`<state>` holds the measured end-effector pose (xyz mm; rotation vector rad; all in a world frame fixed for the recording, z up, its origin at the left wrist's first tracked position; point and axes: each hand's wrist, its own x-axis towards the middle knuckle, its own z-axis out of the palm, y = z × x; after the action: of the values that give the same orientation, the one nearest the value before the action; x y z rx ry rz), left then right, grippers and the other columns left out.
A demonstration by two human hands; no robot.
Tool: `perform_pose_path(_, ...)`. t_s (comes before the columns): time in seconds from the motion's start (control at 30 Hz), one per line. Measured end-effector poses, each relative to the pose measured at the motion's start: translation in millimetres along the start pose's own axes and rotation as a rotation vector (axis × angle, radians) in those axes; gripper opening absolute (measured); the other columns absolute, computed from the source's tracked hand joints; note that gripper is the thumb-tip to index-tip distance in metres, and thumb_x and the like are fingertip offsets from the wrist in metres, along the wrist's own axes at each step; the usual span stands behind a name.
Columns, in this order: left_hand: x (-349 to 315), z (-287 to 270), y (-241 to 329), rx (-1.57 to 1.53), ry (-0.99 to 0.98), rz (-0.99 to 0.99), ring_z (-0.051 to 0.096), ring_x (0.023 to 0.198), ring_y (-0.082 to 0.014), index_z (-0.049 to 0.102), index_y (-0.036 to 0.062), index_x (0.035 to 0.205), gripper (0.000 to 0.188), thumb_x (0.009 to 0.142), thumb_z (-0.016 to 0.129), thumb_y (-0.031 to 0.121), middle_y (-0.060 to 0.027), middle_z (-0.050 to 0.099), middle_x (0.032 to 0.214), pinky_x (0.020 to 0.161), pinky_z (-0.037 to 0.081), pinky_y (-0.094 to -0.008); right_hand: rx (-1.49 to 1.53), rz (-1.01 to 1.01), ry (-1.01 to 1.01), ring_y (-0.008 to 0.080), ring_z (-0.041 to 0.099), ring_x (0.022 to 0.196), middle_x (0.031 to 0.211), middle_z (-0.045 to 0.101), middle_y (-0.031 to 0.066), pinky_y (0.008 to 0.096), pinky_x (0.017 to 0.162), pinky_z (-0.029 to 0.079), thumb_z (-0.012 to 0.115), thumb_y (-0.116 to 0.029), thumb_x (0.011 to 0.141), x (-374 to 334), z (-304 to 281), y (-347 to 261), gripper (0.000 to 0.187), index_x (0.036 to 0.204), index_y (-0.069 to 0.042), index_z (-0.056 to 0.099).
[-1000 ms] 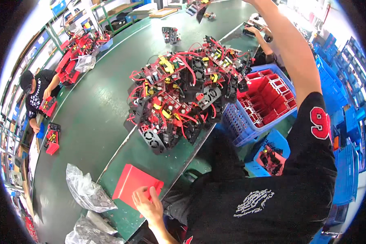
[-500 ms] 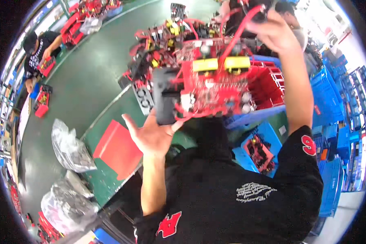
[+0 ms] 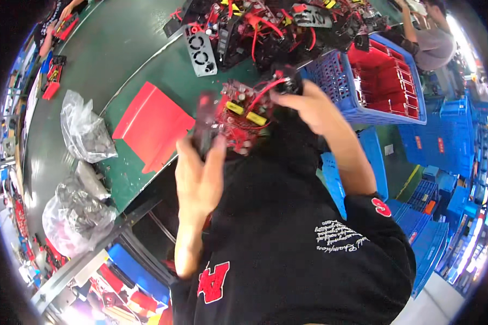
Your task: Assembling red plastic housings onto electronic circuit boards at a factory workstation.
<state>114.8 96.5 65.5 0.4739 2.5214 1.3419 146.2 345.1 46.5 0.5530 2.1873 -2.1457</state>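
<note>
The green worktop [image 3: 141,70] extends left of the left grip [image 3: 198,181], a heap of assemblies [image 3: 238,35] beyond. Right of the right grip [image 3: 312,108], a blue crate [image 3: 336,81] holds red casings [image 3: 377,70]. A red panel [image 3: 154,127] lies ahead-left of the left grip. Both, palms inward, clasp a circuit unit [image 3: 236,130] between them.

Blur softens the red circuit-board unit [image 3: 238,120] you hold. The frame's top edge crops the pile of electronic units [image 3: 265,33].

I note one red circuit-board assembly [image 3: 237,132], motion-blurred: component side up, black end pieces [image 3: 205,127], two yellow blocks [image 3: 234,108], red cable [image 3: 269,86] arcing across; held aslant between left hand [image 3: 198,181] and right hand [image 3: 315,108].
</note>
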Motion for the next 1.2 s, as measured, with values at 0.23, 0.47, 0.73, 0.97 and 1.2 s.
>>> perform_pose_path(0.23, 59.3, 44.1, -49.6, 0.452, 0.000, 0.509, 0.047, 0.102, -0.0336, 0.053, 0.0004, 0.107, 0.036, 0.087, 0.065, 0.027, -0.0149, 0.054, 0.101, 0.087, 0.038, -0.0439, 0.736, 0.231, 0.100, 0.0162, 0.062, 0.095, 0.102, 0.069, 0.0063, 0.0319, 0.087, 0.046, 0.066, -0.010, 0.084, 5.5, 36.1, 100.4, 0.023, 0.106, -0.003, 0.068)
perform_pose_path(0.47, 98.7, 51.6, -37.7, 0.460, -0.092, 0.233, 0.057, 0.093, -0.0397, 0.053, -0.0072, 0.105, 0.079, 0.067, 0.078, 0.057, -0.0230, 0.058, 0.101, 0.085, 0.045, -0.0472, 0.640, 0.072, 0.028, 0.0263, 0.063, 0.104, 0.112, 0.067, 0.0118, 0.0350, 0.098, 0.043, 0.059, -0.007, 0.084, 0.1, 25.7, 101.0, 0.028, 0.111, -0.001, 0.065)
perform_pose_path(0.73, 84.9, 39.1, 0.4, 0.327, -0.105, -0.243, 0.063, 0.100, -0.0401, 0.048, -0.0176, 0.101, 0.090, 0.072, 0.070, 0.064, -0.0333, 0.062, 0.099, 0.087, 0.047, -0.0403, 0.538, -0.248, 0.129, 0.0168, 0.057, 0.107, 0.117, 0.061, 0.0069, 0.0343, 0.098, 0.044, 0.086, -0.011, 0.060, -17.8, 44.8, 75.4, 0.076, 0.127, -0.001, 0.050)
perform_pose_path(0.97, 41.1, 45.6, 23.2, 0.335, -0.059, -0.321, 0.065, 0.086, -0.0366, 0.044, -0.0129, 0.096, 0.082, 0.066, 0.082, 0.054, -0.0252, 0.061, 0.087, 0.077, 0.051, -0.0428, 0.411, -0.177, 0.095, 0.0153, 0.060, 0.102, 0.113, 0.064, 0.0053, 0.0324, 0.094, 0.046, 0.090, -0.008, 0.057, -27.7, 46.2, 99.2, 0.074, 0.122, -0.001, 0.056)
perform_pose_path(1.2, 27.5, 41.0, 27.7, 0.231, -0.077, -0.246, 0.065, 0.088, -0.0338, 0.042, -0.0128, 0.107, 0.081, 0.075, 0.075, 0.053, -0.0252, 0.061, 0.094, 0.077, 0.050, -0.0399, 0.836, -0.095, -0.005, 0.0228, 0.062, 0.107, 0.117, 0.061, 0.0106, 0.0382, 0.095, 0.050, 0.084, -0.031, 0.065, -32.8, 58.6, 130.5, 0.093, 0.139, -0.002, 0.036)
